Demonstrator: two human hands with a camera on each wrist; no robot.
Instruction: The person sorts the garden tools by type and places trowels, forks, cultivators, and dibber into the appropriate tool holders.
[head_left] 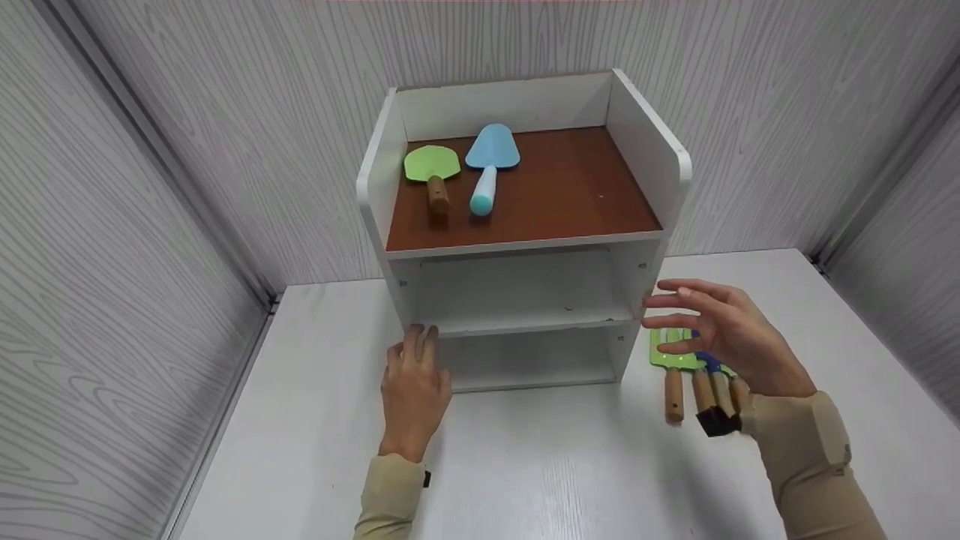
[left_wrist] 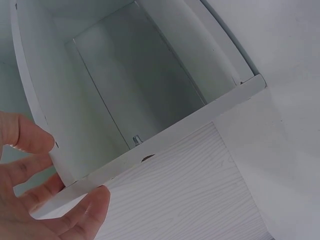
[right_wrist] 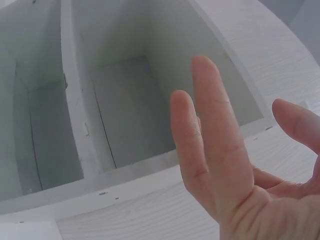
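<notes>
A white shelf unit (head_left: 525, 244) with a brown top board stands against the back wall. My left hand (head_left: 414, 386) is at its left front edge by the middle board. In the left wrist view the fingers (left_wrist: 92, 205) lie loosely about the side panel's edge, some inside and one outside; firm contact cannot be made out. My right hand (head_left: 739, 337) hovers beside the unit's right side, fingers spread and holding nothing. On the top board lie a green hand shovel (head_left: 431, 165) with a brown handle and a light-blue hand trowel (head_left: 493, 150).
Right of the unit, a green garden hand fork (head_left: 673, 390) and several other wooden-handled tools lie on the white table (head_left: 540, 457), partly hidden by my right hand and wrist. Grey wood-grain panels (head_left: 150, 225) enclose the back and sides.
</notes>
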